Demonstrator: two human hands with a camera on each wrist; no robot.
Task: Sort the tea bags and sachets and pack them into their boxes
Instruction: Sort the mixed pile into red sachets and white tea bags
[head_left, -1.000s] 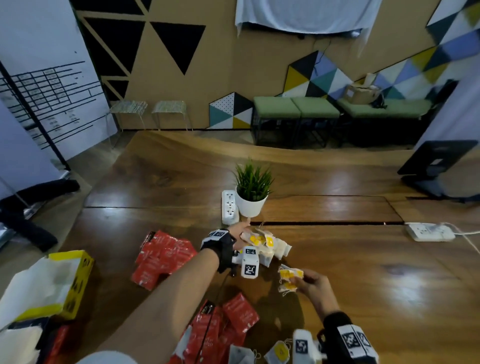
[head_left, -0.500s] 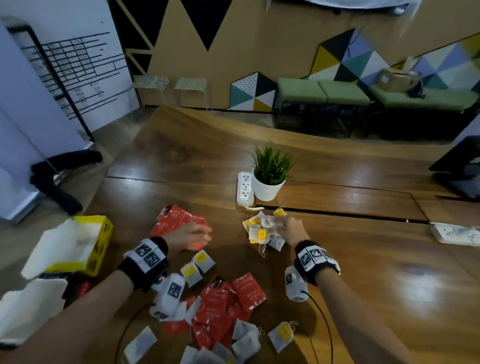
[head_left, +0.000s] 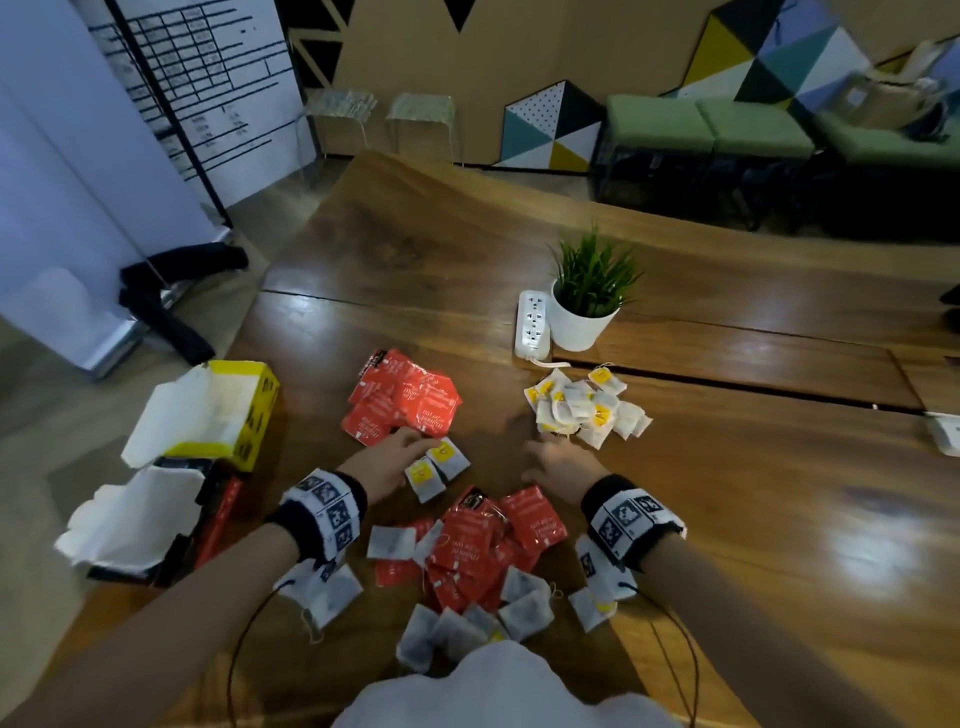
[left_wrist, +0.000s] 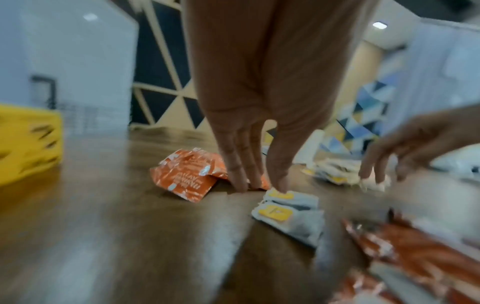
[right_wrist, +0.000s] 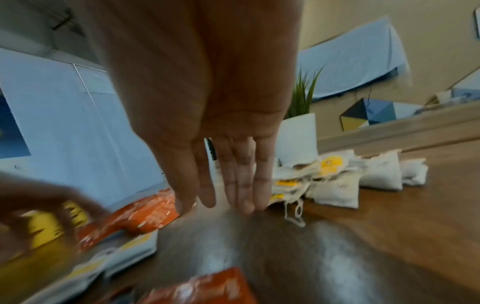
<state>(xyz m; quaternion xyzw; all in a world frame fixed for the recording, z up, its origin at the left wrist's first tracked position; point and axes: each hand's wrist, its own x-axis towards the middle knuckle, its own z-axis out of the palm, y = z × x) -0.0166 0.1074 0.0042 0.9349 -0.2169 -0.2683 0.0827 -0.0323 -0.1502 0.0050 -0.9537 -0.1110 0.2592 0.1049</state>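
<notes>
- Wooden table (head_left: 727, 519) in an office room with triangle-patterned walls; potted plant (head_left: 589, 296) and power strip (head_left: 532, 325) toward the far side.
- Two tea bags with yellow tags (head_left: 435, 466) lying flat just under the left hand (head_left: 387, 465); fingers straight, thumb tip touching the nearer tag, nothing gripped.
- Right hand (head_left: 558, 460) hovering flat, fingers extended and empty, near the sorted tea bag pile (head_left: 587, 408).
- Sorted red sachets (head_left: 402, 397) stacked beyond the left hand; mixed unsorted heap (head_left: 478, 561) close to the body.
- Open yellow box (head_left: 208, 415) and a second open box (head_left: 150, 519) at the left edge, well apart from the piles.
- Tea bags likely light, soft, easily torn; strings prone to snagging. Best pinched at the paper edge or tag.
- Sachets probably slick foil, crinkly; better gathered by the stack edges.
</notes>
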